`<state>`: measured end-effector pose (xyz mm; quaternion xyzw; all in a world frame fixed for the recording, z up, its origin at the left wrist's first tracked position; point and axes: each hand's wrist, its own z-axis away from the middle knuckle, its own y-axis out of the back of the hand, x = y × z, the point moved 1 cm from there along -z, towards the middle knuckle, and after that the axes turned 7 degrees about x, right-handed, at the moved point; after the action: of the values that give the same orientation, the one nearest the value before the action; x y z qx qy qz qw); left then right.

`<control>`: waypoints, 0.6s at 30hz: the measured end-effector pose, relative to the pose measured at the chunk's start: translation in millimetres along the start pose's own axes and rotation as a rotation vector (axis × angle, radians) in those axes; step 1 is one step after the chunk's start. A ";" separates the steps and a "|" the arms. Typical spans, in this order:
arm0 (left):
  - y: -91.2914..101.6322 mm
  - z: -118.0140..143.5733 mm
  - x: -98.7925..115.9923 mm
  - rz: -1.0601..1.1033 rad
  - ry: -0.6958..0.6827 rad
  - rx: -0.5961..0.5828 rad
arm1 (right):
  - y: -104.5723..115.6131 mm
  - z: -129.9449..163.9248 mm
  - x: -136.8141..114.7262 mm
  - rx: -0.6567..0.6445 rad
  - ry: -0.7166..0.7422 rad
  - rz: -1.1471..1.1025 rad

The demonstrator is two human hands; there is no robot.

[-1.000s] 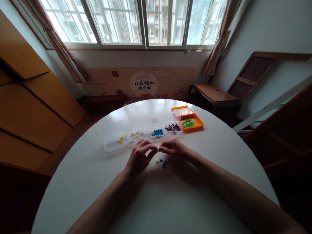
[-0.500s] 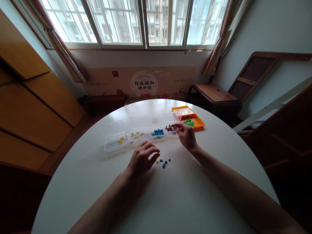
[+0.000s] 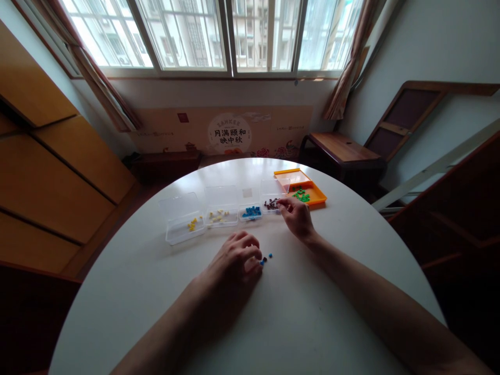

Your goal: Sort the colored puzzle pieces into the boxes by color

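Observation:
My left hand rests on the white round table, its fingers curled down onto a small heap of loose pieces, blue and dark ones; one piece sits under the fingertips. My right hand reaches forward, fingertips pinched together at the rim of the clear box of brown pieces. Whether it holds a piece is hidden. Left of that box stand a clear box of blue pieces, one of pale pieces and one of yellow pieces.
An orange tray with green pieces lies right of the boxes, behind my right hand. The clear boxes' lids stand open toward the window. A wooden bench and cabinets surround the table.
My hands were pinched together over the loose pieces. The right hand went forward to the brown box and stays there; the left hand moved right and curled onto the loose pieces.

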<state>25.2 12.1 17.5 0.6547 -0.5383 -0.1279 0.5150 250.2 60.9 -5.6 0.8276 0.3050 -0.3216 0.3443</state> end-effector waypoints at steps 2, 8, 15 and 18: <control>-1.6 0.7 0.3 -0.015 0.001 -0.009 | -1.7 2.8 -2.4 -0.015 0.040 0.000; -1.6 -1.4 1.6 -0.068 -0.019 -0.014 | -3.9 10.8 -16.2 -0.128 0.127 -0.070; -1.0 -3.1 -1.4 -0.067 -0.044 -0.033 | -4.7 19.8 -30.5 -0.279 0.288 -0.122; -2.4 -2.5 -5.3 -0.054 -0.052 0.043 | -5.0 20.7 -32.1 -0.308 0.284 -0.152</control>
<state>26.3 17.7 14.6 0.6762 -0.5365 -0.1472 0.4831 220.5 38.9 4.8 0.7770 0.4574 -0.1765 0.3948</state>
